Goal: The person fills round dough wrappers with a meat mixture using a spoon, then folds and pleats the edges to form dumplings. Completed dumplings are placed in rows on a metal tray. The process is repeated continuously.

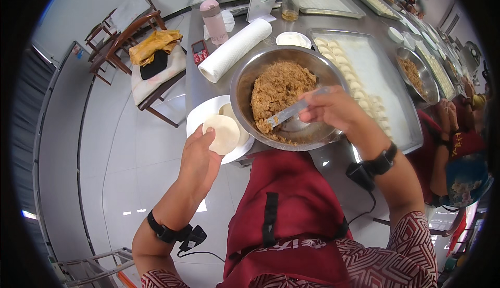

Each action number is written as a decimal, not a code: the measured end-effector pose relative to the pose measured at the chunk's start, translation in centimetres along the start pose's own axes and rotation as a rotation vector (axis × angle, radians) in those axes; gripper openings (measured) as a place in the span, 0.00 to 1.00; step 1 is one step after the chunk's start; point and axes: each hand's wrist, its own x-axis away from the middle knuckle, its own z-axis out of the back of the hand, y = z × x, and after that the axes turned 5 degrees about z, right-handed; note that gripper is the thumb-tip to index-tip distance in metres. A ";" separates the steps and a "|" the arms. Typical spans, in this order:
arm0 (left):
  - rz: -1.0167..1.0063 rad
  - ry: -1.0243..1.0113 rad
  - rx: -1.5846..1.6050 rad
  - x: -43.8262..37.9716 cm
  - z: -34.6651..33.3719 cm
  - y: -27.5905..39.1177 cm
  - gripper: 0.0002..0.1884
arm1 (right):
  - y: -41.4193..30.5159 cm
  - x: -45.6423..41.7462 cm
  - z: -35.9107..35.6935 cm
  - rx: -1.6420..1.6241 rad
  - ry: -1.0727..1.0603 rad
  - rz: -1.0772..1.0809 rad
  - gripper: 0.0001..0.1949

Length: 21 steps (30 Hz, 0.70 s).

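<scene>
My left hand [201, 151] holds a round dumpling wrapper [221, 134] flat, thumb on top, over a white plate [195, 112] where more wrapper dough lies. My right hand [328, 106] grips a flat metal-looking spatula [287, 113], its tip in the brown minced filling [279, 84] at the near left side of a wide steel bowl [240, 77]. To the right of the bowl, folded dumplings [349, 75] stand in rows along the left side of a metal tray [390, 80]. Behind the bowl sits a small white dish [293, 39] with white contents.
A paper towel roll [236, 49], red phone [200, 52], pink bottle [214, 22] and glass jar [290, 4] stand on the steel table. Another filling bowl [417, 75] and co-workers [449, 131] are at right. A wooden chair [156, 73] stands left.
</scene>
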 end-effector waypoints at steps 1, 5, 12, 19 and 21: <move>-0.007 -0.011 0.009 -0.2 -0.1 0.2 0.21 | -0.2 0.1 0.3 -0.034 -0.011 -0.004 0.14; 0.062 -0.065 0.210 -0.5 -2.4 -0.5 0.22 | -0.6 1.3 0.4 -0.144 -0.032 0.108 0.14; 0.064 -0.175 0.365 -0.4 -5.7 -2.2 0.24 | 1.7 7.7 -4.3 0.963 -0.015 1.024 0.12; 0.041 -0.159 0.424 -0.5 -6.7 -3.1 0.21 | 4.1 8.6 -4.6 1.508 -0.239 1.543 0.14; 0.011 -0.143 0.402 -0.8 -6.5 -3.1 0.21 | 3.3 9.2 -4.4 1.419 -0.253 1.498 0.14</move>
